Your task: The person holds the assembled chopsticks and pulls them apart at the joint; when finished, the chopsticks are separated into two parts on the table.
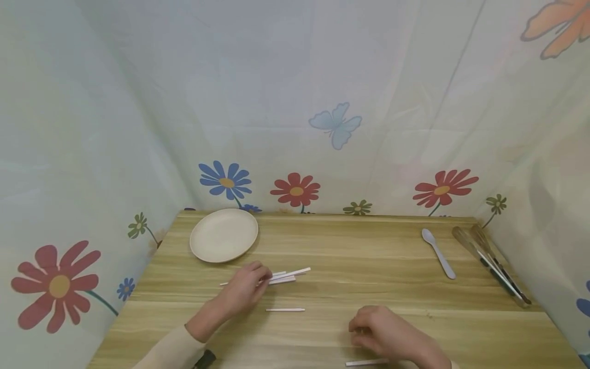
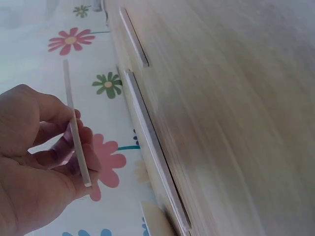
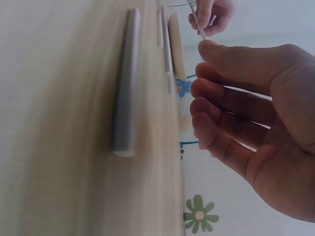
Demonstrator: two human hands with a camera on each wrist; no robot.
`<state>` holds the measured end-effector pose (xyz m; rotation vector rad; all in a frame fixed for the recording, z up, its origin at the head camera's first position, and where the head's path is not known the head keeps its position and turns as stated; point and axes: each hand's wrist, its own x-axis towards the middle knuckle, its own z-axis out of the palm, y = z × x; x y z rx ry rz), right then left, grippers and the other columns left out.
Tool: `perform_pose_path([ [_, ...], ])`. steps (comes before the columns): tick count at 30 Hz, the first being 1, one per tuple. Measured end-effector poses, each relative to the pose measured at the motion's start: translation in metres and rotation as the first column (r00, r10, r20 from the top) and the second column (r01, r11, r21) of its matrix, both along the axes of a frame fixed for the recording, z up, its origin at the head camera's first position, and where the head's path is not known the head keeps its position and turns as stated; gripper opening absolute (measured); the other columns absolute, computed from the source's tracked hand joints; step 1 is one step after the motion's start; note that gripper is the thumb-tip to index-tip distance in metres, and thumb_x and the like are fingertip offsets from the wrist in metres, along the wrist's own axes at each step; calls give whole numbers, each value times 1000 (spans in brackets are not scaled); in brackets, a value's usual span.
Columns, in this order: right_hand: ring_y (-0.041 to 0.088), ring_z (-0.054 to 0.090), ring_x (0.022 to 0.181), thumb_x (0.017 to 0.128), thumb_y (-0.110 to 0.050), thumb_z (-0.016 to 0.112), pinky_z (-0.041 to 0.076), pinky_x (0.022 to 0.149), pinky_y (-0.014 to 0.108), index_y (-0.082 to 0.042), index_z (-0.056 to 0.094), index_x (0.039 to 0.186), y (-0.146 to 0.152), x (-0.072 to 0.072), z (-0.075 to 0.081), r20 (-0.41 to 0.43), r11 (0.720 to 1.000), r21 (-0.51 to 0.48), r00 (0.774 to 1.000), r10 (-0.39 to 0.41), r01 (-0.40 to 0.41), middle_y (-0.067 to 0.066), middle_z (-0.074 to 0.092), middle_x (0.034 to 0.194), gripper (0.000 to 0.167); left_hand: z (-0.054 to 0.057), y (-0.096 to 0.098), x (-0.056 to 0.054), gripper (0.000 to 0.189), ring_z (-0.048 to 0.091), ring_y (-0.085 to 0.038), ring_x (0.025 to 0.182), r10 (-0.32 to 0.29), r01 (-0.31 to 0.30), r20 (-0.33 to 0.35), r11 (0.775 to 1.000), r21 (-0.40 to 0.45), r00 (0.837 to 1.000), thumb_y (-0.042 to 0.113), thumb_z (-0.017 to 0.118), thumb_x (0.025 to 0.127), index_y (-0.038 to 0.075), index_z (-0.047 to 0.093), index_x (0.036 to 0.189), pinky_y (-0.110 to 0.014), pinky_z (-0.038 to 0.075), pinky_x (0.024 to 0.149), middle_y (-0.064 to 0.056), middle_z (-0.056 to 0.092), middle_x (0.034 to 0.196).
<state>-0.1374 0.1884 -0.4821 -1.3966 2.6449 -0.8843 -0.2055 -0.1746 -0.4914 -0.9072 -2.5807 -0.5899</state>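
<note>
My left hand [image 1: 249, 286] is over the table, left of centre, pinching a thin white stick [image 2: 81, 152] between thumb and fingers. In the head view a few more white sticks [image 1: 288, 280] show just beyond its fingertips. Nearer the front, a single white stick [image 1: 285, 309] lies on the wood. My right hand [image 1: 384, 330] hovers at the front, right of centre, its fingers loosely bent with nothing between them. Below it on the table lies another white stick [image 1: 366, 363], large and close in the right wrist view.
A round cream plate [image 1: 223, 236] sits at the back left. Toward the right lie a pale spoon [image 1: 438, 253] and long utensils with dark handles [image 1: 500, 271], one of them whisk-like. A flower-printed curtain [image 1: 295, 128] surrounds the wooden table [image 1: 359, 256] at the back and sides.
</note>
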Motion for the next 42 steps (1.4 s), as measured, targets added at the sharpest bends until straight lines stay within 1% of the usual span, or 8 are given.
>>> perform_pose_path([
  [5,-5,54,75,84,-13,74,45,63,11,-13,72,94,-2,-6,8,-73,999,-19,997,-34,33,-9,65,85,10,3,5,1,9,59,-10,75,-46,44,33,997,66,998,3,71,83,7,71,91,-24,52,69,2,63,84],
  [10,-5,54,75,84,-15,75,48,64,15,-13,71,94,-6,-13,13,-109,998,-32,992,-65,62,-12,64,85,11,8,10,2,9,60,-9,76,-56,50,74,995,85,996,4,73,83,8,73,91,-22,52,69,3,64,84],
  [17,2,58,76,83,-15,76,51,66,18,-16,70,97,-18,-24,18,-196,991,-116,976,-92,70,-7,67,89,16,16,19,5,7,58,-7,74,-96,85,79,989,125,992,6,73,84,7,74,91,-19,50,64,2,65,85],
  [22,6,60,76,79,-10,79,53,65,21,-15,69,96,-26,-31,22,-266,973,-222,956,-121,62,-7,67,89,20,20,25,6,8,57,-6,73,-82,62,131,986,154,988,6,74,83,7,74,91,-19,49,63,2,65,85],
  [26,7,61,80,75,-7,81,52,70,18,-14,70,97,-32,-36,27,-314,961,-273,940,-135,47,-7,67,91,26,22,29,7,8,58,-6,72,-75,47,176,986,157,982,6,73,83,7,74,91,-19,50,62,2,64,85],
  [30,8,61,85,74,-9,81,51,75,18,-14,70,99,-34,-41,30,-362,960,-278,922,-136,33,-4,68,92,27,24,34,9,7,60,-6,74,-97,67,197,986,151,976,8,72,85,7,74,91,-18,51,63,2,65,86],
  [36,7,61,88,83,-22,77,52,77,21,-13,71,100,-38,-48,31,-378,965,-256,914,-147,49,-6,69,95,20,25,41,9,6,57,-3,75,-82,62,186,992,110,979,12,72,86,13,75,91,-17,48,64,6,63,84],
  [42,8,61,88,74,-15,83,53,77,24,-13,71,100,-44,-50,32,-382,968,-244,911,-158,66,-5,69,96,28,29,48,11,7,59,-5,76,-88,70,171,992,106,981,10,73,85,13,75,90,-19,50,67,4,65,85],
])
